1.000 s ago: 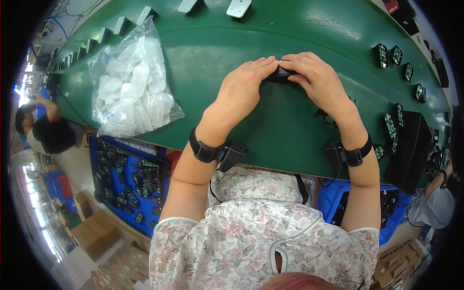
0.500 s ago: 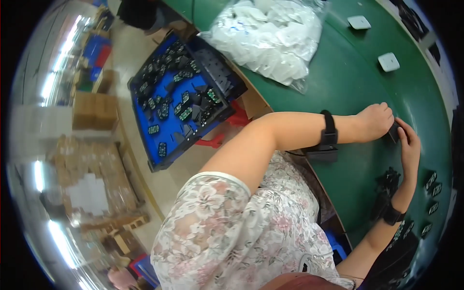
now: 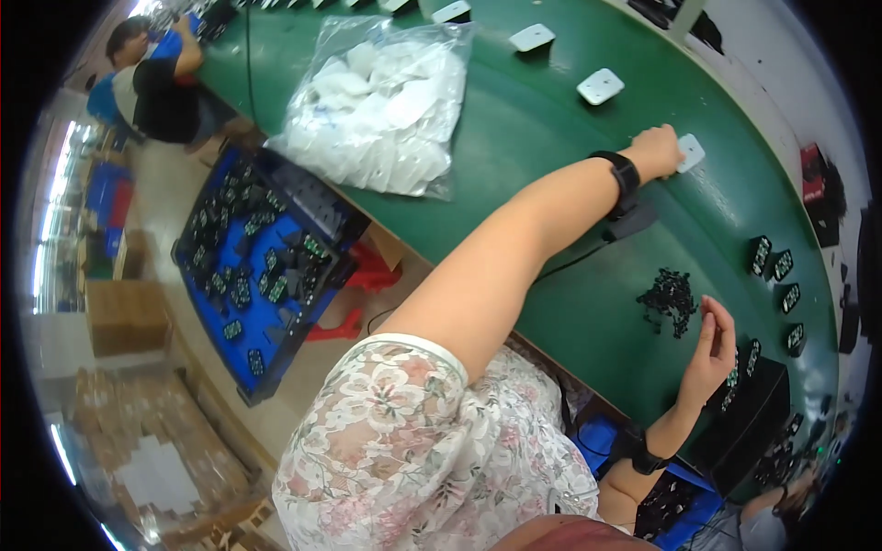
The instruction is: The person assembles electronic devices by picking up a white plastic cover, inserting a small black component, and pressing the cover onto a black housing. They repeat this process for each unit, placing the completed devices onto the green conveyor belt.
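My left hand (image 3: 657, 152) is stretched far across the green table, fingers closed at the edge of a small rounded white-topped case (image 3: 691, 153). Its fingertips are partly hidden behind the hand. My right hand (image 3: 709, 356) hovers nearer to me, thumb and fingers a little apart, with nothing visible between them. Just beyond its fingertips lies a heap of tiny black parts (image 3: 669, 301). Similar white-topped cases, among them one case (image 3: 601, 86) and another (image 3: 532, 38), stand in a row along the far side.
A clear bag of white plastic pieces (image 3: 381, 110) lies on the green table (image 3: 514, 138). To the left is a blue tray (image 3: 243, 312) of black parts and circuit pieces. Several black cases with green boards (image 3: 791, 297) stand at right, near a black box (image 3: 749, 427). A person (image 3: 165, 92) sits far left.
My hands have parted. The left has moved to a white-topped case farther along the table; the right has drawn back to the heap of black parts. The whole view has shifted.
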The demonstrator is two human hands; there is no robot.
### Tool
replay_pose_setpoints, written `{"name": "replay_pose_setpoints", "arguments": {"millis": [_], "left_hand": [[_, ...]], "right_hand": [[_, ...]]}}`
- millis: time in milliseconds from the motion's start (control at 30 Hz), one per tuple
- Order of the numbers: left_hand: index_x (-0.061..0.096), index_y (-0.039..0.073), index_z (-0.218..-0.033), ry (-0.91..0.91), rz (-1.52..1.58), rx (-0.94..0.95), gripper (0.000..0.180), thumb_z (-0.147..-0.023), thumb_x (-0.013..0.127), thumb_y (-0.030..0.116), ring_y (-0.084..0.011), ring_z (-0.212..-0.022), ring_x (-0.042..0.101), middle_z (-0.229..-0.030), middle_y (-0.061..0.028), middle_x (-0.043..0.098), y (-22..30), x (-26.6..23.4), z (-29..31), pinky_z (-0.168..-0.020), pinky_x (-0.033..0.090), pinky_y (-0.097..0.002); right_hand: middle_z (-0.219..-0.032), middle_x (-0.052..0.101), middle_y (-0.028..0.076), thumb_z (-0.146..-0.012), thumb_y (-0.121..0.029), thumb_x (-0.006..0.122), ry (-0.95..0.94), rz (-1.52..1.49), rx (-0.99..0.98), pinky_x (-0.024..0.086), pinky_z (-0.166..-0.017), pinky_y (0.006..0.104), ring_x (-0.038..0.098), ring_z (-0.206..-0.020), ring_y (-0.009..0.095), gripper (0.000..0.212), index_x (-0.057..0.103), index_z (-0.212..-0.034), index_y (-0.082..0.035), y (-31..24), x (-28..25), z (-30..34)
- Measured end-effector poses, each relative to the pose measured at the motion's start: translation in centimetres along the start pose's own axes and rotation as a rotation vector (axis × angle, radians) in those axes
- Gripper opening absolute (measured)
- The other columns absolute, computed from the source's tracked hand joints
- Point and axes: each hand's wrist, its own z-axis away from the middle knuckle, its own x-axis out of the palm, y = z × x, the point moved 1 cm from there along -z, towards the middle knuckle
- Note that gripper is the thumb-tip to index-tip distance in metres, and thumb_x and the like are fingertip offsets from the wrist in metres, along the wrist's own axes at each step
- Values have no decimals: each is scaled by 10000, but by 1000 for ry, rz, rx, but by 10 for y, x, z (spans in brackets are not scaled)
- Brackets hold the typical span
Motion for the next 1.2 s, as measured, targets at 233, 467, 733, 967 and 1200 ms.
{"name": "replay_pose_setpoints", "arguments": {"millis": [233,467,733,967,1200], "left_hand": [[525,13,-1043,573,-214,494,532,-738,721,402,-318,-873,614,-881,-132,610,3,-50,33,-709,502,-399],[451,-16,-1205,970,-828,72,796,-681,742,507,-347,-1128,450,-1198,-166,503,-106,-182,5,-906,414,-446],[631,21,-1012,623,-773,-4,471,-736,723,392,-321,-1065,523,-1068,-138,608,-144,-207,9,-856,453,-416],[510,4,-1084,350,-352,569,455,-705,735,118,-404,-884,577,-1014,-197,570,-16,-117,130,-717,506,-448],[429,13,-1215,106,-161,640,552,-733,698,4,-368,-904,605,-1126,-156,489,16,-49,192,-681,554,-392]], "right_hand": [[-1030,623,57,-948,-57,501,90,-46,63,458,-845,239,578,-918,120,177,613,-1061,19,-6,0,31],[-997,613,86,-923,-18,503,142,-113,169,464,-736,249,566,-808,132,151,612,-1019,21,-9,4,59],[-996,623,45,-933,-52,510,5,-141,125,438,-705,204,557,-804,87,173,609,-1066,-2,-27,24,46],[-1205,537,87,-945,-142,512,-59,-371,122,485,-793,255,544,-1004,137,422,414,-1342,-37,-35,64,-24],[-1146,541,78,-905,-157,608,-151,-700,174,484,-843,281,530,-1026,138,377,493,-1233,-11,-33,88,-40]]}}
